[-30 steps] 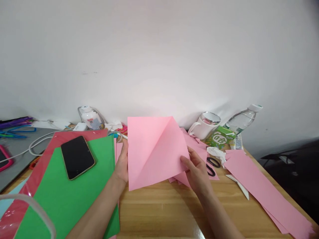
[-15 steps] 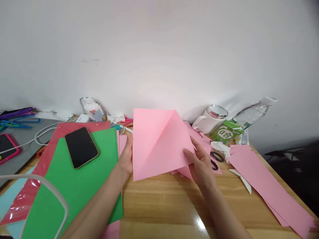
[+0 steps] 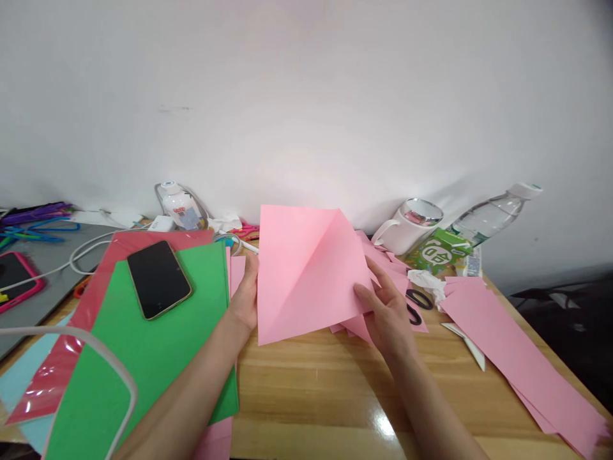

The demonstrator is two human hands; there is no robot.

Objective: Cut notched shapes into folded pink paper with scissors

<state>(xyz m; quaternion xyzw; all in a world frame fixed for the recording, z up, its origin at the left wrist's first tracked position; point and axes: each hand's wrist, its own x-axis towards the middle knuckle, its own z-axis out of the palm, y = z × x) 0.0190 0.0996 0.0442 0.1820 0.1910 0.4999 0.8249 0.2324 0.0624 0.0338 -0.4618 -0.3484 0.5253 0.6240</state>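
Note:
A square sheet of pink paper (image 3: 306, 275) with one diagonal crease is held up over the wooden table. My left hand (image 3: 246, 294) grips its left edge, the thumb at the edge and the other fingers hidden behind the sheet. At the lower right edge my right hand (image 3: 387, 310) pinches the paper, thumb in front. Behind the right hand lie more pink paper pieces (image 3: 390, 271) and scissors with black handles (image 3: 417, 300), partly covered.
Left are a phone (image 3: 159, 279) on green paper (image 3: 143, 358), a white cable (image 3: 96, 345) and a small bottle (image 3: 182, 207). Right are a white mug (image 3: 407, 230), a green box (image 3: 438, 251), a clear bottle (image 3: 493, 214) and pink paper strips (image 3: 517, 364).
Both hands keep the same grip on the pink sheet. The whole view has shifted very slightly; nothing has been taken hold of or let go.

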